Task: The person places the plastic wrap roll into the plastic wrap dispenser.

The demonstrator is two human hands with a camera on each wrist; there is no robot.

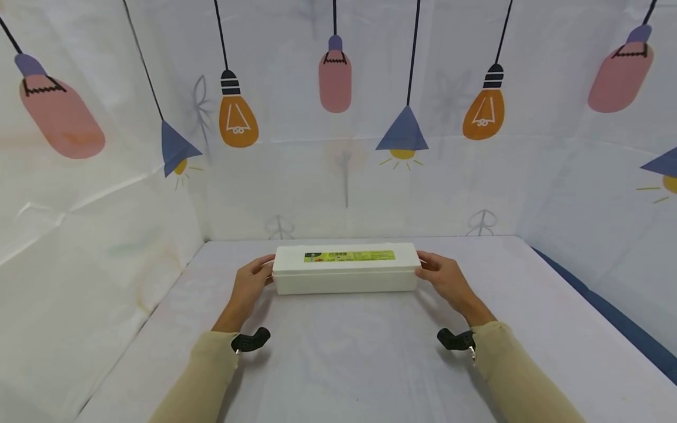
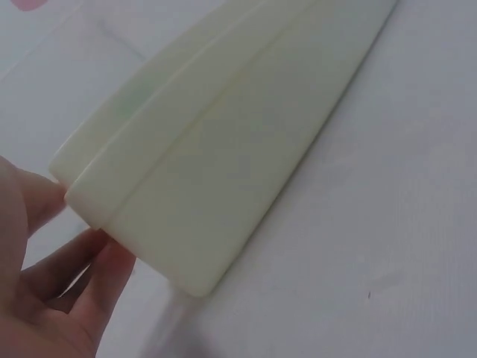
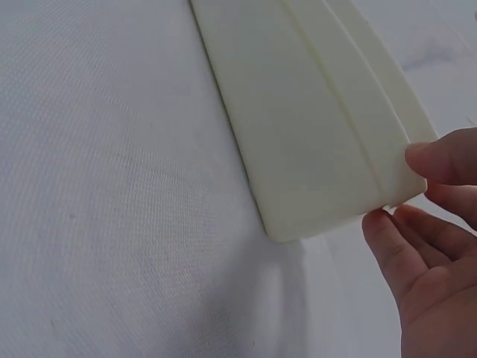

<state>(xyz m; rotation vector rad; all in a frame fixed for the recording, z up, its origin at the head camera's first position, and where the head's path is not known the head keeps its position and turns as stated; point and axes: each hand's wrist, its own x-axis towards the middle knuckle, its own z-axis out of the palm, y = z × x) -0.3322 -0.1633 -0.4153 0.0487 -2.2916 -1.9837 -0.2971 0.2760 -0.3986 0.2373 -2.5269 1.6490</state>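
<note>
A long white lidded box lies crosswise on the table, a yellow-green label on its lid. At its left end my left hand grips the lid edge; in the left wrist view, the thumb is by the lid's corner and the curled fingers touch the end just below. My right hand holds the opposite end. Its thumb presses the lid corner in the right wrist view, with fingertips under the lid's rim. The lid sits on the box, and the inside is hidden.
The table has a white cover. Behind it and at both sides hang white sheets printed with lamps and bulbs. A dark blue strip runs beyond the right table edge. Black straps with cameras sit on both wrists.
</note>
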